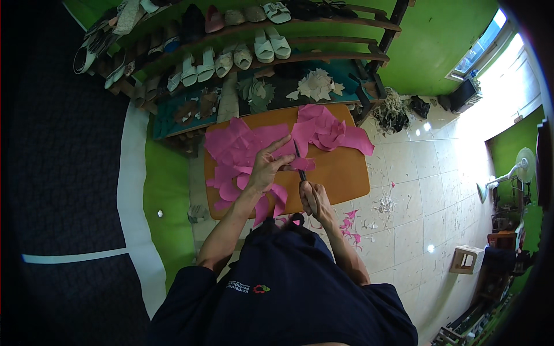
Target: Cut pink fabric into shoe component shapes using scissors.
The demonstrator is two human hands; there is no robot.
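Cutting is seemingly running midway, left hand (266, 171) pinching a pink piece (306, 164), right hand (314, 200) gripping a cutting tool (297, 149), more sheets (231, 142) lying on the desk (340, 176).

Green wall (418, 66), pale tiled floor (412, 222) (bright window (480, 48)).

The orange tabletop (345, 180) is lying bare to the right of the right hand (312, 199), leaving a path in from the right edge. Pink sheets (231, 143) are crowding the left half, and a pink heap (323, 130) is blocking the far right corner. A dark cutting tool (302, 175) and a small pink piece (306, 164) are obstructing the gap toward the left hand (265, 171). Beyond the far edge, the shoe rack (340, 56) is barring passage.
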